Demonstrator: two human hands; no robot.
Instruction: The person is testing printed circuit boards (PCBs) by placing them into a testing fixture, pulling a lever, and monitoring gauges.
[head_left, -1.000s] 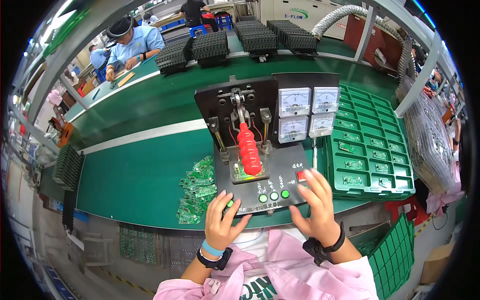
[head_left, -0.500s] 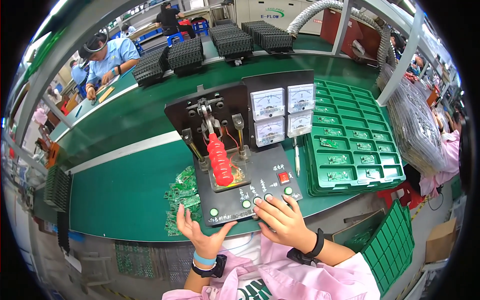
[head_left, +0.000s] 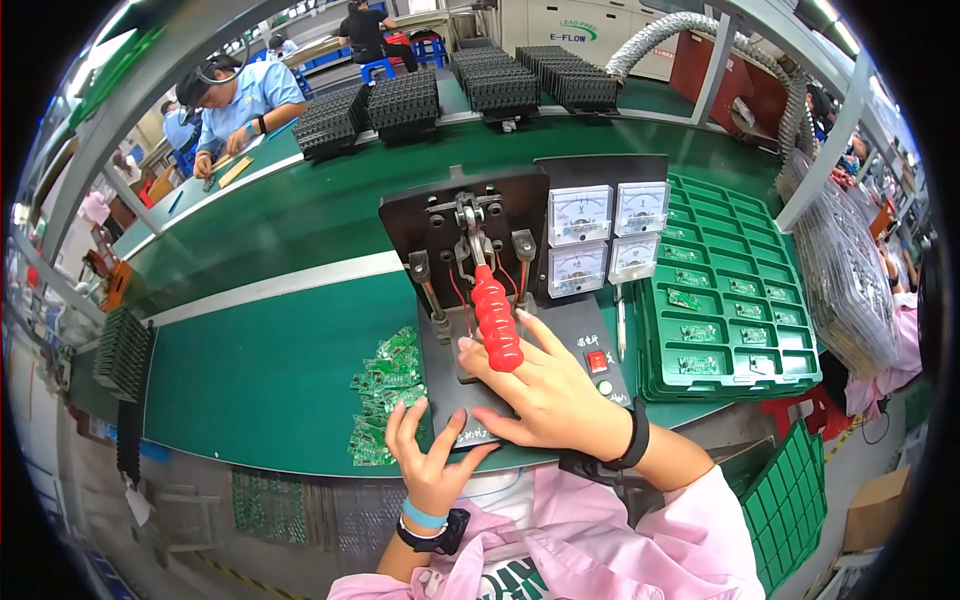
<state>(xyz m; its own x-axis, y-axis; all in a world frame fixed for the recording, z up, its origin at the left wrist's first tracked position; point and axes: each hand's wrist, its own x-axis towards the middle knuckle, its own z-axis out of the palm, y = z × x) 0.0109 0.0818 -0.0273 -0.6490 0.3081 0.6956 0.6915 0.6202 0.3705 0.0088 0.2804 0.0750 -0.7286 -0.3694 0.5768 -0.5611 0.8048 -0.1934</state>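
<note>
Right hand: the right hand [head_left: 550,395] lies spread and flat, palm down, over the base of the black test fixture [head_left: 500,300]; it grips nothing, and its fingertips reach the foot of the red lever handle [head_left: 497,320].
Left hand: the left hand [head_left: 432,460] rests with its fingers loosely open on the fixture's front-left edge, holding nothing.
Doing it well: judging by the pose, the board bed under the right palm should be kept flat and square, with the fingers clear of the clamp's path.
Lever: the handle stands just beyond the right fingertips, tilted toward the person.
Loose boards: a heap of small green circuit boards [head_left: 385,390] lies just left of the left fingers.
Farther out: white meters [head_left: 605,235] stand beyond the right hand; green trays [head_left: 740,300] lie to its right.
</note>
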